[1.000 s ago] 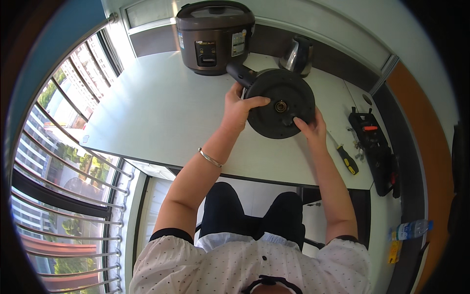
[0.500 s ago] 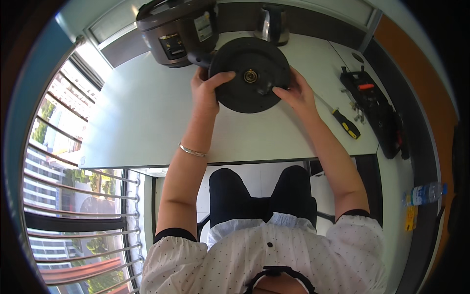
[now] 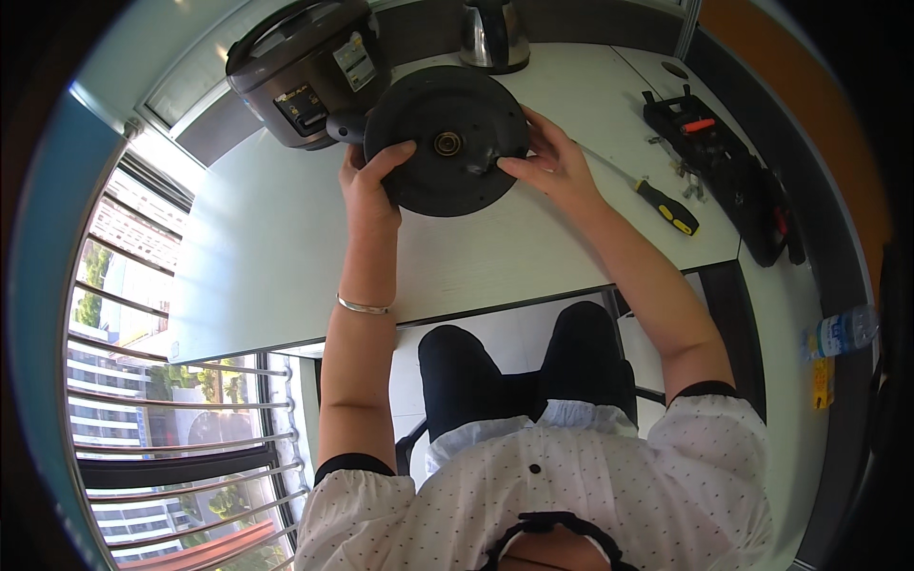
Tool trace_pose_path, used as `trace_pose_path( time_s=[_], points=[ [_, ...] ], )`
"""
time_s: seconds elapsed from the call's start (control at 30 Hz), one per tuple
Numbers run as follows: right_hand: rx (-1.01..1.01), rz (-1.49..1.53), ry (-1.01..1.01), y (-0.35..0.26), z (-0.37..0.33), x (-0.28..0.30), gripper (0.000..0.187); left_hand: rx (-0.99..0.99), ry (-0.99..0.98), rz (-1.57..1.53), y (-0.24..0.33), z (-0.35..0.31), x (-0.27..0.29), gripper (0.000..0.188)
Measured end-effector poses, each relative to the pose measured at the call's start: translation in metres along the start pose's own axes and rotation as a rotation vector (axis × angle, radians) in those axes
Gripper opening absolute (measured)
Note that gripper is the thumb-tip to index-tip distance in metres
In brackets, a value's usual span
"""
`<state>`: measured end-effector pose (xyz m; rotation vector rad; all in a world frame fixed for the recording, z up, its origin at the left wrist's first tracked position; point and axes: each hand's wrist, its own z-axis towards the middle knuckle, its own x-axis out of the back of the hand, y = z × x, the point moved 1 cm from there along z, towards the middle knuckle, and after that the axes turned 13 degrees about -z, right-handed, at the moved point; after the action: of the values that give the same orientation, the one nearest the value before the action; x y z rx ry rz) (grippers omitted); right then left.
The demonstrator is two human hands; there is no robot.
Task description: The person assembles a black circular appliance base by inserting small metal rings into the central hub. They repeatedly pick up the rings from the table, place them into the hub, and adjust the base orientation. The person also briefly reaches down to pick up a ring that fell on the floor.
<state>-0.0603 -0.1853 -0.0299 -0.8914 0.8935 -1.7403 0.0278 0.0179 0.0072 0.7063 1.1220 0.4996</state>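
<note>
Between my two hands is a black round appliance base (image 3: 433, 190), its flat disc face toward me. A brass-coloured ringed socket (image 3: 447, 144) sits at its middle, and a stubby black handle (image 3: 347, 126) sticks out at the left. My left hand (image 3: 374, 181) grips the left rim, thumb lying on the face. On the right rim, my right hand (image 3: 552, 164) holds with its thumb near a shiny patch; its fingers go behind. What is on the base's far side is hidden. A yellow-and-black screwdriver (image 3: 668, 207) lies on the table right of my right hand.
At the back left stands a brown electric cooker (image 3: 309, 81), with a steel kettle (image 3: 495, 38) to its right. A black tool case (image 3: 714, 171) with a red-handled tool lies at the right beside small metal pieces (image 3: 689, 179). Farther right is a water bottle (image 3: 843, 333). The white table (image 3: 276, 247) has its front edge above my knees.
The view has turned slightly, so the whole scene sits differently in the picture. Both hands keep the same hold on the round base, which shows the same face.
</note>
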Motion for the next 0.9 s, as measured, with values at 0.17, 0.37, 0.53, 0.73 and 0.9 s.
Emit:
trace_pose_path(
  time_s=[0.17, 0.37, 0.53, 0.73, 0.9],
  points=[
    [0.004, -0.019, 0.023, 0.0003, -0.0013, -0.0012, 0.081, -0.002, -0.015, -0.019, 0.0008, -0.0014, -0.0024, 0.059],
    [0.0, -0.022, 0.002, -0.0044, -0.0015, -0.0009, 0.087, -0.004, -0.017, -0.02, 0.0003, -0.0012, -0.0003, 0.059],
    [0.0, -0.023, 0.002, -0.0036, -0.0006, -0.001, 0.087, -0.012, -0.014, -0.02, 0.0003, -0.0016, -0.0013, 0.059],
    [-0.008, -0.008, 0.004, -0.0046, -0.0009, -0.0005, 0.087, -0.009, -0.02, -0.03, -0.0005, -0.0006, -0.0005, 0.06],
    [-0.018, 0.025, 0.017, 0.0001, 0.0002, -0.0036, 0.083, -0.015, -0.017, -0.032, 0.0024, -0.0019, 0.0009, 0.061]
  ],
)
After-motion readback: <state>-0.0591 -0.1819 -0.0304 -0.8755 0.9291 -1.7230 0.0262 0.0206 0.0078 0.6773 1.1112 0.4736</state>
